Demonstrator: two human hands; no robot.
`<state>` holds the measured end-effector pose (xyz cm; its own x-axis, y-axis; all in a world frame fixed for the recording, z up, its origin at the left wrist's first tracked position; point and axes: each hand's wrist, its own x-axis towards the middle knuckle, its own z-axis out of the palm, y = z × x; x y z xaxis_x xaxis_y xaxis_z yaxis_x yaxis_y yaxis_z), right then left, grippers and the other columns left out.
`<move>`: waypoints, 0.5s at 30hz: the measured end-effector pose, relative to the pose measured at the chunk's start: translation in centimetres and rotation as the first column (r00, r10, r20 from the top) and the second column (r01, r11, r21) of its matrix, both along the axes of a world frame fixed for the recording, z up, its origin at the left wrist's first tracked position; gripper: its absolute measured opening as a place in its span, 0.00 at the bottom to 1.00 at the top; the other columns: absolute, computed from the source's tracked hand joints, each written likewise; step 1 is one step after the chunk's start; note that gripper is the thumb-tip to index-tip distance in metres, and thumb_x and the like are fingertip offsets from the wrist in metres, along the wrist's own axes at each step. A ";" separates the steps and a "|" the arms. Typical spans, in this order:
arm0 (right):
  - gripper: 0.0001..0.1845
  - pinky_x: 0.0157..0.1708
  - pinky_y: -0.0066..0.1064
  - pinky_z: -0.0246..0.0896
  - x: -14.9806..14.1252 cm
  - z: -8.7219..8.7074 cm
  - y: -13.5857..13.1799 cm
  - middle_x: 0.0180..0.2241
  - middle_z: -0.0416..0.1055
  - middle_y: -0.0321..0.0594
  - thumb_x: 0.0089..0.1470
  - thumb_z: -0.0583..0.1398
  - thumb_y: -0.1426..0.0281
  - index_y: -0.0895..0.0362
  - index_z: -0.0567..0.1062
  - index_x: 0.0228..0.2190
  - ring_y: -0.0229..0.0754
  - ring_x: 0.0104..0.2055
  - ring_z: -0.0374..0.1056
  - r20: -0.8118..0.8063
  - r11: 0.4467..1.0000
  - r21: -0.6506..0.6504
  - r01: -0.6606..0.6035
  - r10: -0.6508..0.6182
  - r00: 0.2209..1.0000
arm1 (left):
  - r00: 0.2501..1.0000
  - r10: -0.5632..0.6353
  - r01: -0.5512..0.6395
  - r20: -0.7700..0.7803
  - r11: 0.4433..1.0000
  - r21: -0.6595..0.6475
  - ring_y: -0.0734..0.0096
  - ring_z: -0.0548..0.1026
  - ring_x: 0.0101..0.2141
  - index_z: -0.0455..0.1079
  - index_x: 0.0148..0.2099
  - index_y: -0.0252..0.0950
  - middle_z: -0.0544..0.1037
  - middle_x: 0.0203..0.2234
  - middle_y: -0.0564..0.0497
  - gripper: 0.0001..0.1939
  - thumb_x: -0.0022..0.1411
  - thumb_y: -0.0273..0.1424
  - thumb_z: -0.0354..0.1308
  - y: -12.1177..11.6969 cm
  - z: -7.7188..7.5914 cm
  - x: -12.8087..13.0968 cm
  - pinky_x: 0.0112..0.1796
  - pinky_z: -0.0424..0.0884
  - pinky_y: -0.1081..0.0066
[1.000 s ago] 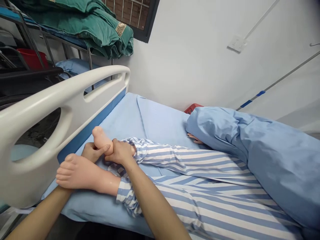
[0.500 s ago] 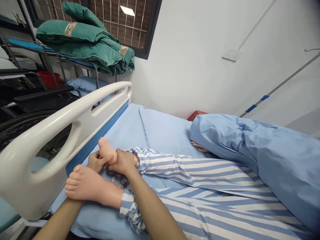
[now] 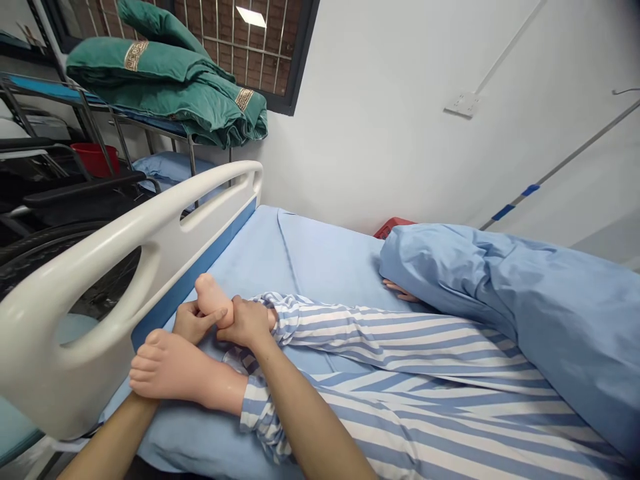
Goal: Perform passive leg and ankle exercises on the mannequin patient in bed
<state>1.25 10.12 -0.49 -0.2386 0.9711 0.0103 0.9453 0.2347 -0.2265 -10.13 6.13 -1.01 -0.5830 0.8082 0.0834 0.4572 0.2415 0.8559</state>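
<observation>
A care manikin in blue-and-white striped trousers lies on the bed, its feet toward the footboard. My left hand is closed around the sole side of the far foot, thumb pressed against it. Around the ankle and heel of that same foot wraps my right hand. The near foot rests across my left forearm, toes pointing left, and hides part of that arm. Some fingertips of both hands are out of sight behind the far foot.
A cream footboard borders the bed's left end, with a wheelchair beyond it. Folded green bedding lies on a metal-framed bed behind. A blue quilt covers the manikin's upper part, and one manikin hand pokes out.
The view has shifted very slightly. Both my hands keep their hold on the far foot, and the manikin's legs lie as before.
</observation>
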 end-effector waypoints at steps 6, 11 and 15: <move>0.30 0.28 0.34 0.59 0.0 0.5 -0.2 0.32 0.75 0.42 0.31 0.62 0.50 0.55 0.66 0.35 0.49 0.32 0.71 -0.008 1.000 0.003 0.001 -0.001 1.000 | 0.715 0.566 -0.577 -0.411 0.809 0.111 0.53 0.65 0.34 0.57 0.30 0.39 0.61 0.21 0.48 0.12 0.57 0.31 0.34 -2.4 1.4 2.3 0.30 0.59 0.59; 0.31 0.30 0.35 0.59 0.0 0.6 -0.2 0.33 0.74 0.43 0.31 0.62 0.50 0.55 0.66 0.36 0.49 0.33 0.71 -0.001 1.000 -0.009 0.003 -0.003 1.000 | 0.845 0.399 -0.405 -0.356 0.912 0.061 0.52 0.65 0.31 0.57 0.27 0.40 0.60 0.18 0.49 0.08 0.53 0.35 0.41 -2.2 1.5 2.2 0.26 0.58 0.61; 0.31 0.30 0.35 0.60 0.0 0.8 -0.2 0.33 0.74 0.42 0.31 0.62 0.50 0.55 0.66 0.36 0.49 0.33 0.71 -0.015 1.000 -0.022 0.008 -0.008 1.000 | 0.804 0.476 -0.485 -0.358 0.872 0.071 0.50 0.65 0.35 0.58 0.30 0.40 0.59 0.21 0.49 0.13 0.57 0.32 0.33 -2.2 2.2 2.2 0.28 0.60 0.57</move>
<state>1.29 9.88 0.28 -0.2308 0.9730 -0.0074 0.9436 0.2220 -0.2456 -7.92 3.90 1.16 -0.8314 0.4370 0.3434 0.5461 0.5277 0.6507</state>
